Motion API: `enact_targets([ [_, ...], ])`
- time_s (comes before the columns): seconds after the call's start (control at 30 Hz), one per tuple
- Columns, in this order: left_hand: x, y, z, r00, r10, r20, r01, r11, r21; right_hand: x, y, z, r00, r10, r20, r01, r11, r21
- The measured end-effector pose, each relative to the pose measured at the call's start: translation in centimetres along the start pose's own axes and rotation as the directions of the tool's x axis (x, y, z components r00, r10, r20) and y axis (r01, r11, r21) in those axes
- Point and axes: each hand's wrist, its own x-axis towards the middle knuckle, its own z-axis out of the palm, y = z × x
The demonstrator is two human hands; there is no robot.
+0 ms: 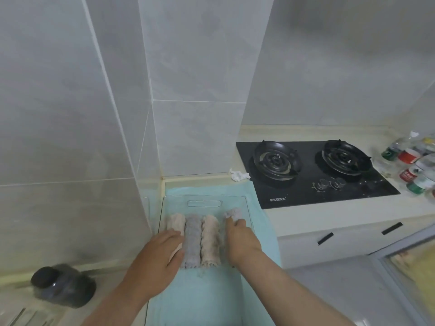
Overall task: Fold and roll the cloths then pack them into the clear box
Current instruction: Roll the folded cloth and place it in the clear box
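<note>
Turquoise towel (266,236) covers the counter left of the black hob (313,184). On it stands the clear box (235,203). Left hand (155,260) lies flat, fingers fairly straight, on the leftmost beige roll (175,222) inside it. Right hand (240,241) curls around the rightmost grey roll (233,212). Between those lie a middle grey roll (193,238) and a middle beige roll (210,238), all four side by side.

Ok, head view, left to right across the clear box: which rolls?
Pink roll under the left hand, grey roll, second pink roll, second grey roll held by the right hand.
</note>
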Motion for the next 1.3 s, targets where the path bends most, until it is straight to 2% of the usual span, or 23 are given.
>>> enact_targets([
  [0.1,-0.1,-0.5,0.1,0.994,0.110,-0.022,-0.108,0.993,0.053,1.1,-0.8,1.3,0.999,0.039,0.026,-0.039,0.999,-0.001],
  [0.27,-0.8,-1.5,0.2,0.992,0.126,-0.012,-0.124,0.989,0.078,2.6,-0.9,3.5,0.993,0.045,0.107,-0.058,0.991,0.118],
  [0.4,-1.4,-2.4,0.1,0.996,0.072,-0.049,-0.071,0.997,0.020,3.4,-0.9,4.7,0.995,0.046,0.087,-0.070,0.951,0.303],
  [0.43,-1.6,-2.6,0.0,0.996,0.068,-0.059,-0.067,0.998,0.009,3.5,-1.0,4.8,0.993,0.083,0.087,-0.111,0.907,0.405],
  [0.5,-1.9,-2.8,-0.5,0.995,0.065,-0.070,-0.065,0.998,-0.007,4.1,-1.3,4.8,0.964,0.215,0.154,-0.264,0.745,0.612],
  [0.57,-2.2,-2.7,-1.0,0.995,0.070,-0.071,-0.071,0.997,-0.010,4.9,-1.9,4.3,0.922,0.294,0.251,-0.382,0.596,0.706],
  [0.63,-2.2,-2.5,-1.2,0.995,0.065,-0.074,-0.066,0.998,-0.022,6.0,-1.9,4.2,0.907,0.297,0.300,-0.413,0.472,0.779],
  [0.73,-2.2,-2.5,-1.3,0.996,0.048,-0.079,-0.052,0.998,-0.044,6.6,-2.0,3.9,0.896,0.283,0.344,-0.408,0.213,0.888],
  [0.8,-2.1,-2.6,-1.2,0.997,0.029,-0.074,-0.033,0.998,-0.051,8.0,-1.4,5.4,0.902,0.236,0.361,-0.382,0.046,0.923],
  [0.83,-2.1,-2.7,-1.2,0.997,0.023,-0.068,-0.027,0.998,-0.052,8.6,-1.1,6.0,0.900,0.196,0.390,-0.398,0.002,0.917],
  [0.93,-2.0,-3.0,-1.2,0.999,0.029,-0.044,-0.031,0.998,-0.048,7.3,-1.8,4.5,0.896,0.120,0.428,-0.427,-0.032,0.904],
  [1.1,-2.1,-3.4,-1.2,0.999,0.036,-0.027,-0.038,0.997,-0.065,6.8,-2.8,3.6,0.887,0.144,0.439,-0.428,-0.099,0.898],
  [1.27,-2.0,-3.0,-1.6,1.000,0.010,-0.011,-0.011,0.998,-0.067,11.5,-0.2,7.4,0.911,0.135,0.391,-0.406,0.115,0.907],
  [1.3,-1.9,-2.9,-1.7,1.000,-0.002,-0.004,0.002,0.998,-0.067,12.0,0.2,7.7,0.911,0.150,0.384,-0.403,0.131,0.906],
])
